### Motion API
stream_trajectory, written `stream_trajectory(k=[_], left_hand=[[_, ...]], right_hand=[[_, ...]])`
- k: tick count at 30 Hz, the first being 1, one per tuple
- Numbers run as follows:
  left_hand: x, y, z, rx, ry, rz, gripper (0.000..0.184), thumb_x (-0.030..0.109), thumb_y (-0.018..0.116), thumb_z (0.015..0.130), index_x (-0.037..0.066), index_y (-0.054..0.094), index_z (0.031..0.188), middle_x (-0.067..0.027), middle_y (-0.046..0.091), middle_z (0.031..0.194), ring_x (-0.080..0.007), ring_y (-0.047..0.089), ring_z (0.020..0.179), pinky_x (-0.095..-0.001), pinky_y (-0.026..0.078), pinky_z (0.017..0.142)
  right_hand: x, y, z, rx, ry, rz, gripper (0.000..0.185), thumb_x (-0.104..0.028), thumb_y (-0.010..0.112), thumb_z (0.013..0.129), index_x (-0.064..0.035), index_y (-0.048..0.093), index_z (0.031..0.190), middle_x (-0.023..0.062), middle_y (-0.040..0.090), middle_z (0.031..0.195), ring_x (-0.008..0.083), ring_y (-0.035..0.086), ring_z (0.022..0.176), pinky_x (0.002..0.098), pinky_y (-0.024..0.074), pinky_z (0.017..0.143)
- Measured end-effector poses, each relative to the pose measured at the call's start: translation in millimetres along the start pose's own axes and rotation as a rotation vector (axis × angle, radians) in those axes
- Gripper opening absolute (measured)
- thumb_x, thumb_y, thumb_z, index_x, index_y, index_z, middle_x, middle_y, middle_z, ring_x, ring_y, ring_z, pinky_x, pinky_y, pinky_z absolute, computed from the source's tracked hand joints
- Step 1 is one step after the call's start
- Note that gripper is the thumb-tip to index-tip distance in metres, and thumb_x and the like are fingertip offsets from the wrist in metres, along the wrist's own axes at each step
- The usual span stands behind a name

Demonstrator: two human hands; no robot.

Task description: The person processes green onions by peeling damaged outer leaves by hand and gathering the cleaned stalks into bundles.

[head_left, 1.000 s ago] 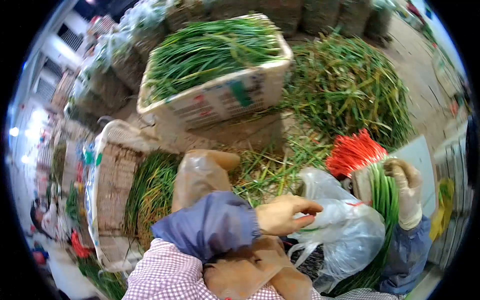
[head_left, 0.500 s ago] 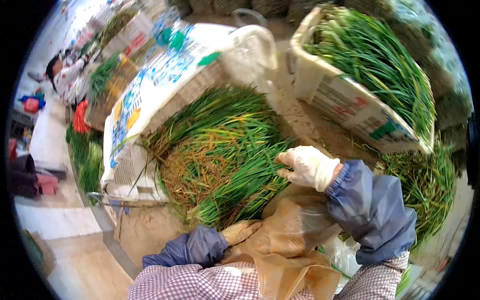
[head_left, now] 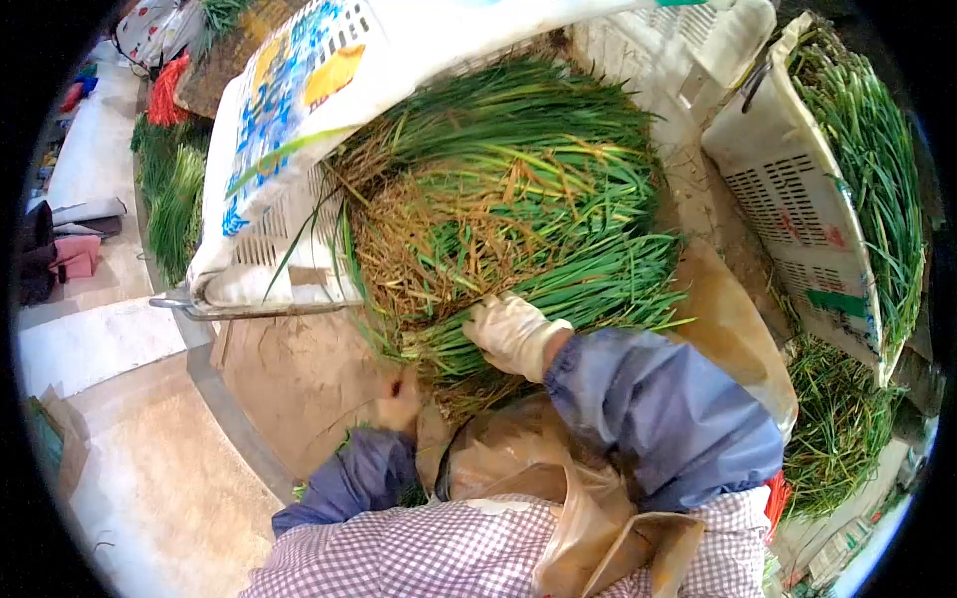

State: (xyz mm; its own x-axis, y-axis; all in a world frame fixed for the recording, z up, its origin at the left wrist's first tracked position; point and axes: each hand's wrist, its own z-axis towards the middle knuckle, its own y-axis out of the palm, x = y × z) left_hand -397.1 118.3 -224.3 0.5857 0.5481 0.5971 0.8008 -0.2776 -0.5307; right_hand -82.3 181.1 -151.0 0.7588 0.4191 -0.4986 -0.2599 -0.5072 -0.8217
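Note:
A big heap of long green chives (head_left: pixel 598 219), mixed with dry brown leaves, spills out of a tipped white plastic crate (head_left: pixel 224 289). My right hand (head_left: pixel 513 334), in a pale glove, lies at the near edge of the heap, its fingers curled around chives there. The fingertips are partly sunk among the stems. Close to the floor on the left, my left hand (head_left: pixel 399 404) is smeared by motion below the heap. Its fingers cannot be made out, and some green leaves show beside its sleeve.
Another white crate (head_left: pixel 797 214), full of chives, stands tilted on the right. Below it lies a loose pile of green leaves (head_left: pixel 837 429). More chives (head_left: pixel 179 214) lie at the left, near a red bundle (head_left: pixel 167 95). A brown apron (head_left: pixel 518 444) covers my lap.
My right hand has moved left and down from the heap's right side onto its near edge. My left hand has shifted left, away from the apron. The view has moved closer to the heap.

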Motion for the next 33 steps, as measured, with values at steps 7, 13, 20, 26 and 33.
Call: stream_trajectory(k=[7, 13, 20, 26, 33], left_hand=[[20, 41, 75, 0.438, -0.104, -0.015, 0.034, 0.025, 0.056, 0.091, 0.0, 0.056, 0.115, -0.0119, 0.06, 0.106, -0.0215, 0.056, 0.092, -0.032, 0.043, 0.084], [65, 34, 15, 0.222, -0.196, -0.557, 0.026, 0.018, 0.063, 0.087, 0.002, 0.059, 0.107, -0.007, 0.06, 0.099, -0.0175, 0.054, 0.089, -0.0307, 0.043, 0.083], [88, 30, -30, 0.061, 0.06, -0.491, 0.016, 0.016, 0.065, 0.085, 0.003, 0.062, 0.094, -0.002, 0.061, 0.088, -0.0119, 0.055, 0.079, -0.0252, 0.044, 0.073], [108, 1, -22, -0.178, 0.097, -0.544, 0.023, 0.019, 0.061, 0.089, 0.001, 0.059, 0.103, -0.0067, 0.057, 0.102, -0.0153, 0.056, 0.087, -0.0291, 0.047, 0.072], [133, -20, -11, -0.081, 0.397, -0.373, 0.042, 0.019, 0.065, 0.084, -0.001, 0.053, 0.119, -0.0102, 0.056, 0.118, -0.0199, 0.05, 0.114, -0.0315, 0.036, 0.099]], right_hand=[[-31, 20, 41, -0.012, -0.046, -0.051, 0.075, -0.033, 0.071, 0.069, -0.0037, 0.043, 0.131, 0.0137, 0.05, 0.121, 0.0312, 0.043, 0.12, 0.0411, 0.0331, 0.102], [-37, 33, 39, -0.06, -0.024, 0.011, 0.099, -0.039, 0.075, 0.069, -0.0052, 0.02, 0.144, 0.0168, 0.04, 0.135, 0.0336, 0.035, 0.13, 0.0433, 0.0273, 0.108], [-54, 24, 26, -0.245, -0.071, 0.039, 0.118, -0.042, 0.081, 0.062, -0.0086, 0.008, 0.148, 0.0177, 0.048, 0.13, 0.0333, 0.045, 0.122, 0.047, 0.027, 0.107], [-37, 17, 23, -0.099, -0.086, 0.137, 0.096, -0.03, 0.075, 0.066, -0.0039, 0.023, 0.142, 0.0147, 0.065, 0.087, 0.0316, 0.064, 0.083, 0.0416, 0.0494, 0.079], [54, -32, -10, 0.209, 0.096, 1.793, 0.045, -0.018, 0.067, 0.08, -0.0029, 0.052, 0.119, 0.0109, 0.062, 0.101, 0.0237, 0.06, 0.093, 0.0412, 0.0512, 0.083]])
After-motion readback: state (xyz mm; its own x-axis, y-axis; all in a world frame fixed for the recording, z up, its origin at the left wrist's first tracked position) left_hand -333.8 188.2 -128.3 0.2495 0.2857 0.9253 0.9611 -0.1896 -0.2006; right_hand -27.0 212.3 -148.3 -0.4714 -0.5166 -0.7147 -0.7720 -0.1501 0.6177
